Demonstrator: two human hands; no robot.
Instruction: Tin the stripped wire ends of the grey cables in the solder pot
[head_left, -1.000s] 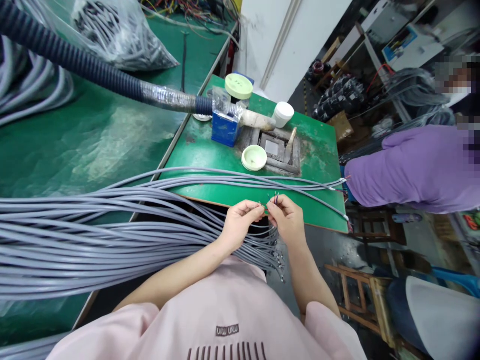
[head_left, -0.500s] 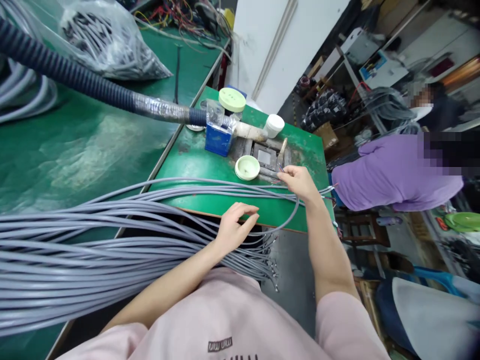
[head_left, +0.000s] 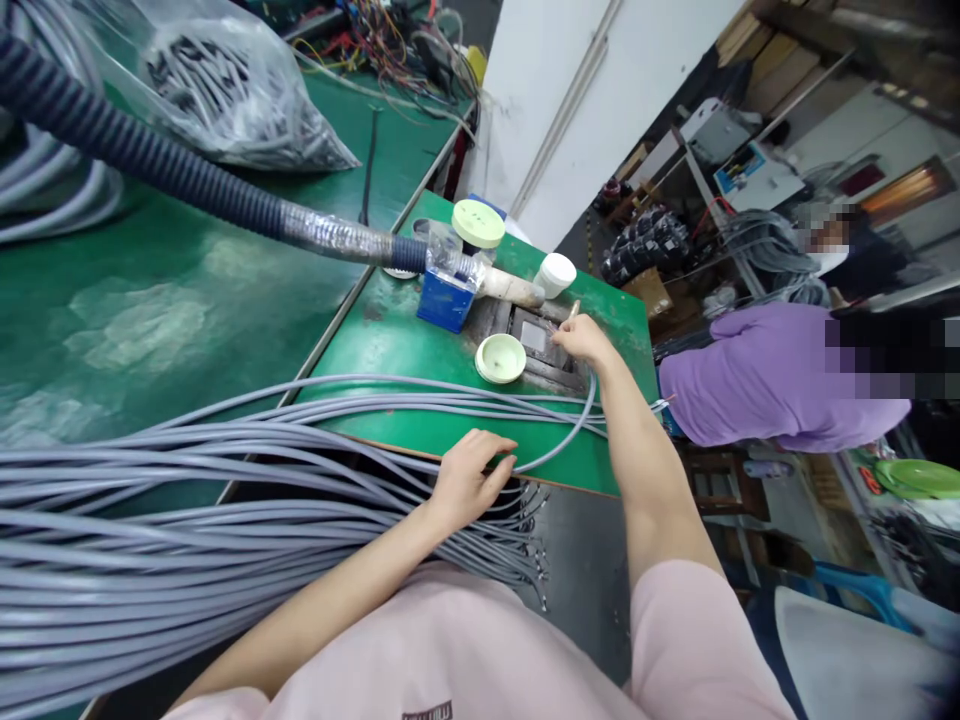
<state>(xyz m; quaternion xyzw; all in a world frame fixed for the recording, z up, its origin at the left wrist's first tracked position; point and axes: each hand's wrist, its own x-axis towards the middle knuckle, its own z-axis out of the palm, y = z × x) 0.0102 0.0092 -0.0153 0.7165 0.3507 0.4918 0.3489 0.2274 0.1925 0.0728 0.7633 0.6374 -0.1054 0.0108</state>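
My right hand (head_left: 585,340) pinches the end of a grey cable (head_left: 574,436) above the silvery square surface of what looks like a solder pot (head_left: 534,336). From there the cable bends down and back toward my left hand (head_left: 472,478). That hand rests over the cable at the bench's front edge, with thumb and fingers apart; whether its palm touches the cable is hidden. A pale green round dish (head_left: 501,358) stands just left of the pot. More grey cables (head_left: 420,402) lie across the bench in front of it.
A thick bundle of grey cables (head_left: 187,560) fills the left front. A ribbed dark hose (head_left: 217,190) reaches to a blue box (head_left: 445,300) beside the pot. Behind stand a green-lidded tub (head_left: 478,222) and a white cup (head_left: 556,274). A person in purple (head_left: 765,370) is at the right.
My right hand has moved the cable end inward over the pot's silvery surface. My left hand stays by the cable. The whole view has shifted slightly.
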